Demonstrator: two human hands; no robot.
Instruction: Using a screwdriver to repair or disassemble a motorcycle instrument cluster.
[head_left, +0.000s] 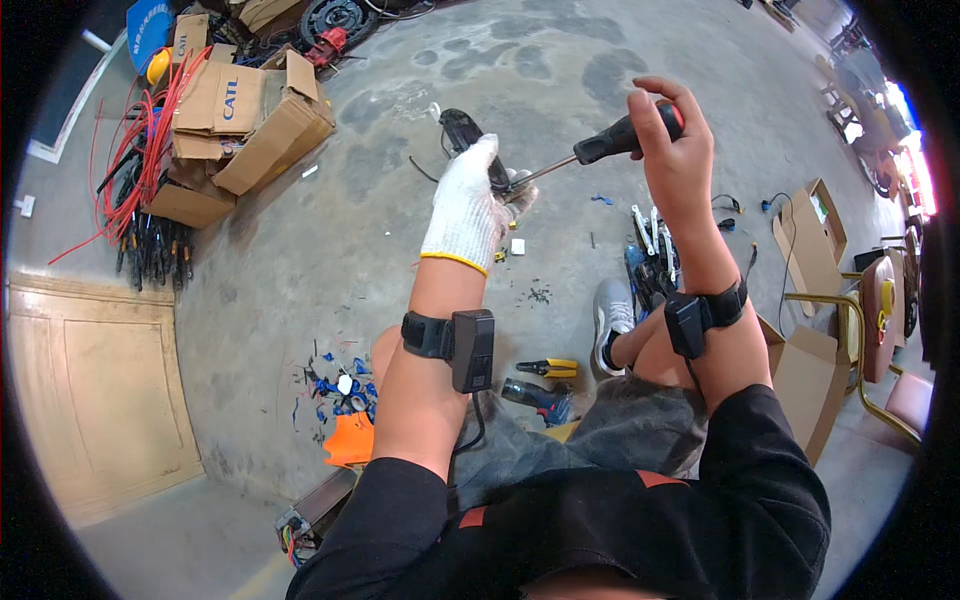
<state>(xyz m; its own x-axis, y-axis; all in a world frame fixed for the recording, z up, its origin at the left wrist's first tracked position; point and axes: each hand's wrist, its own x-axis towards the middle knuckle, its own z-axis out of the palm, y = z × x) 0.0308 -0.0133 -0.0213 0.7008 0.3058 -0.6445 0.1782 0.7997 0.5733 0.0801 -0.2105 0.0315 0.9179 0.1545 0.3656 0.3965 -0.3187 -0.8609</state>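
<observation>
My left hand (463, 208), in a white knit glove with a yellow cuff edge, is closed around a long black part (460, 129). A small whitish piece sticks out at the part's far end, and a thin black cable (423, 169) hangs beside it. Bare, my right hand (682, 160) grips a screwdriver (608, 141) by its black and red handle. The shaft slants down to the left, and its tip meets the near end of the black part by my gloved fingers. Those fingers partly hide the spot where the tip touches.
Yellow-handled pliers (547, 368) and a power drill (538, 398) lie before my lap. Blue scraps (340, 385) and an orange piece (349, 440) are at left. Metal tool-like pieces (652, 245) lie by my shoe (612, 312). Cardboard boxes (225, 100) and red cables (150, 170) stand far left.
</observation>
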